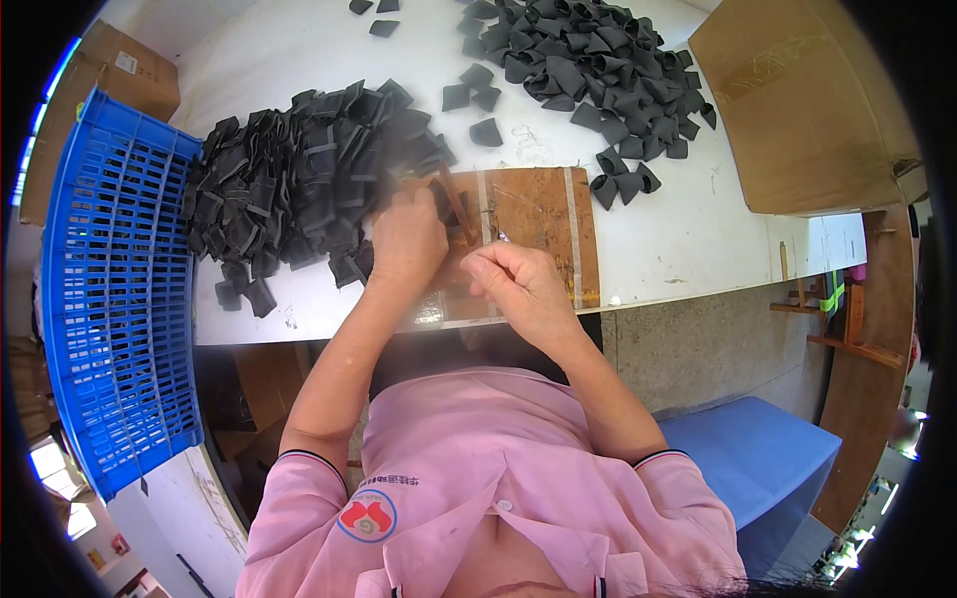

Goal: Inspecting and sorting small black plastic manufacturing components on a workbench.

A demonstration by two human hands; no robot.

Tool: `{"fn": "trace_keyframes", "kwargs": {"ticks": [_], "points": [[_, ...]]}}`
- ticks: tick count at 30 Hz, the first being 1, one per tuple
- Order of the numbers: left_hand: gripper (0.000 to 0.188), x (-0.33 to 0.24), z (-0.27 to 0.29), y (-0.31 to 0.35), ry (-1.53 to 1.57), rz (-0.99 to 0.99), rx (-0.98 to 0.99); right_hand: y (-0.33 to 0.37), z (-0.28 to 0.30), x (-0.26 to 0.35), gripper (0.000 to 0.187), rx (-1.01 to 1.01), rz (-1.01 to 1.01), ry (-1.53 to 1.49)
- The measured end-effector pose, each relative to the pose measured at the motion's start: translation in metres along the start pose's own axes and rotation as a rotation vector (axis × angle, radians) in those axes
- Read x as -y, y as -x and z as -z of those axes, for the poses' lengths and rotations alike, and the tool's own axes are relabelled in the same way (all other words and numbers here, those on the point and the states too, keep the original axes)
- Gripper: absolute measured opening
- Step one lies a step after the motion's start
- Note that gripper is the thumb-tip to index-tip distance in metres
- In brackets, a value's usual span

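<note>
My left hand (409,237) is at the right edge of a large heap of flat black fabric pieces (324,149), over the left part of a brown board (533,204). Its fingers are curled, and what they hold is hidden. A narrow reddish-brown strip (454,202) slants up beside that hand. Over the board's near half, my right hand (520,289) is closed in a pinch with thumb and fingers together. A tiny shiny bit (503,237) shows just beyond its knuckles, too small to name.
Folded black cone-like pieces (598,75) lie piled at the far right of the white table (678,249), with several loose ones nearby. A blue plastic crate (120,289) stands on its side at left. A cardboard box (797,110) stands at right; a blue stool (748,448) is below.
</note>
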State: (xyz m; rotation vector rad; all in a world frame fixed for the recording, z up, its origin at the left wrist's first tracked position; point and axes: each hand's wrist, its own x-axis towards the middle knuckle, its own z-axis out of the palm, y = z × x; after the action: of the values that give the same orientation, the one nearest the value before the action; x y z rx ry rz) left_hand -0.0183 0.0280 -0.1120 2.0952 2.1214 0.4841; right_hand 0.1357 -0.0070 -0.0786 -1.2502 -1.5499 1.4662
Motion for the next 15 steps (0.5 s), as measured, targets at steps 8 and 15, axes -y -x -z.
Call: {"fn": "trace_keyframes", "kwargs": {"ticks": [8, 15], "points": [[0.01, 0.02, 0.016, 0.002, 0.24, 0.006, -0.189, 0.003, -0.003, 0.001, 0.017, -0.048, 0.07, 0.066], [0.009, 0.003, 0.053, 0.033, 1.291, 0.344, -0.042, 0.0, -0.019, 0.027, 0.009, -0.275, 0.399, 0.099]]}}
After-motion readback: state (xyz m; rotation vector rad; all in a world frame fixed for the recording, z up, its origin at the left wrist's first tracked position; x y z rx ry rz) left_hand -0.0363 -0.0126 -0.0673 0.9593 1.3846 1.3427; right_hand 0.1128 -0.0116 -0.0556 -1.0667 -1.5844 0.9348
